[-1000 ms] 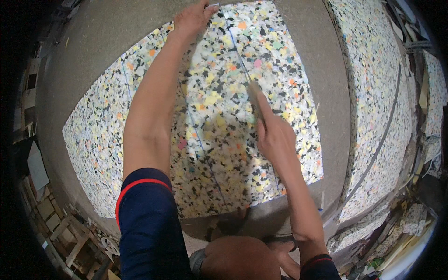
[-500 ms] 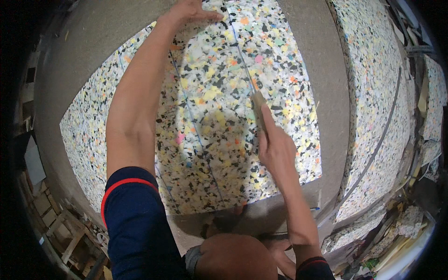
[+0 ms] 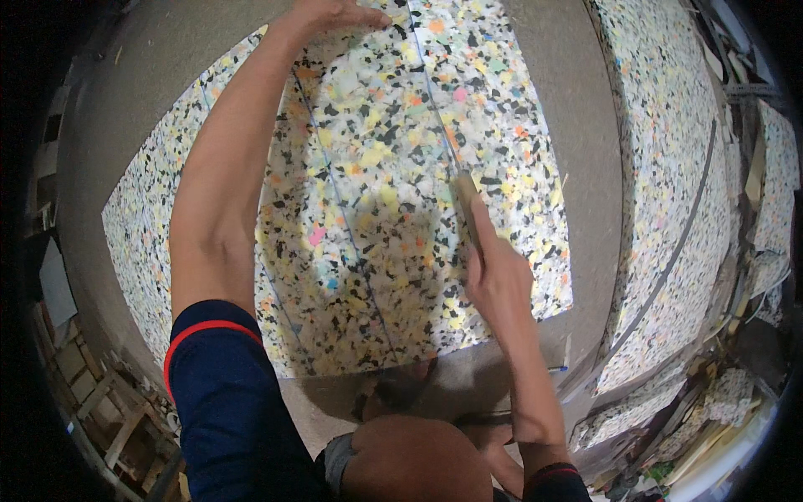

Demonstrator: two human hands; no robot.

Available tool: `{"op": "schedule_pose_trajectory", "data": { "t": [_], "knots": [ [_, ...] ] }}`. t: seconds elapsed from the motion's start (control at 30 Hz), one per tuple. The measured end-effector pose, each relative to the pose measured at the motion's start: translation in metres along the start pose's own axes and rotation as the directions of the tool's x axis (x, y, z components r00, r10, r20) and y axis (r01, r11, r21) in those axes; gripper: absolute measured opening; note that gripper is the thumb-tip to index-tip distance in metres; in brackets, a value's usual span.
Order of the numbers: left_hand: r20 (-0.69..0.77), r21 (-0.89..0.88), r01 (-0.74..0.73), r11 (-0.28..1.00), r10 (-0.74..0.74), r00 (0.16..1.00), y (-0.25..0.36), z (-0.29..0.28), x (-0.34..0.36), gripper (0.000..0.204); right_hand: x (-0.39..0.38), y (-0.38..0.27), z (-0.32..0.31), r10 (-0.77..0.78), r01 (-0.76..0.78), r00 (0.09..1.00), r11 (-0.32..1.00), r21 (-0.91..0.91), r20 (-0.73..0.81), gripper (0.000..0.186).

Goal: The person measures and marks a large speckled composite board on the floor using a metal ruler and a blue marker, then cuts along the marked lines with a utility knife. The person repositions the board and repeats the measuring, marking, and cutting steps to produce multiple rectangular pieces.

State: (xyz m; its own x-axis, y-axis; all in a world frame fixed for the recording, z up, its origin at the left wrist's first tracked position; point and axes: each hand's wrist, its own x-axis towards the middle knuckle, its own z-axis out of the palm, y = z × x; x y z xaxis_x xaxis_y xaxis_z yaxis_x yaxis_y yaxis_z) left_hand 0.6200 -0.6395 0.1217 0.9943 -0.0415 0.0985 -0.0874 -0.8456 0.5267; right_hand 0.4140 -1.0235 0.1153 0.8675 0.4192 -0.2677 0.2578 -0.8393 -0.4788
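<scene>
A large sheet of multicoloured speckled foam lies flat before me, with blue lines drawn along it. My right hand is closed round the pale handle of a knife. Its thin blade points away from me along one blue line on the right part of the sheet, against the foam. How deep the blade sits cannot be made out. At the far edge of the view my left hand rests on the foam, thumb stretched toward that line; the other fingers are partly cut off by the picture's edge.
Another speckled foam piece lies to the right, with a dark curved strip across it. Foam scraps are heaped at the lower right. Wooden frames stand at the lower left. A pen lies by the sheet's near right corner.
The knife and my right hand have shifted very slightly toward me along the line. My left hand stays on the far part of the foam, while the whole view has moved a little.
</scene>
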Motion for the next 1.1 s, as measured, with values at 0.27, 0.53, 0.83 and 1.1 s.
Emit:
{"op": "schedule_pose_trajectory", "data": {
  "t": [0.27, 0.53, 0.83, 1.1],
  "knots": [
    [-0.002, 0.157, 0.091, 0.983, -0.092, 0.996, -0.004, 0.001, -0.001, 0.095, 0.027, -0.002, 0.016, -0.138, 0.129, 0.982, 0.989, -0.076, -0.126, 0.083],
    [-0.054, 0.208, -0.013, 0.978, 0.025, 0.998, 0.009, -0.011, -0.004, 0.089, -0.016, 0.015, 0.01, -0.147, 0.148, 0.978, 0.989, -0.003, -0.146, 0.078],
    [-0.103, 0.205, 0.107, 0.973, -0.087, 0.991, 0.002, -0.012, -0.009, 0.09, -0.036, 0.021, 0.014, -0.112, 0.109, 0.993, 0.992, -0.066, -0.046, 0.082],
    [-0.099, 0.217, 0.096, 0.971, -0.076, 0.992, 0.016, -0.023, -0.011, 0.093, -0.036, 0.025, 0.016, -0.024, 0.024, 0.999, 1.0, -0.013, -0.024, 0.076]
  ]
}}
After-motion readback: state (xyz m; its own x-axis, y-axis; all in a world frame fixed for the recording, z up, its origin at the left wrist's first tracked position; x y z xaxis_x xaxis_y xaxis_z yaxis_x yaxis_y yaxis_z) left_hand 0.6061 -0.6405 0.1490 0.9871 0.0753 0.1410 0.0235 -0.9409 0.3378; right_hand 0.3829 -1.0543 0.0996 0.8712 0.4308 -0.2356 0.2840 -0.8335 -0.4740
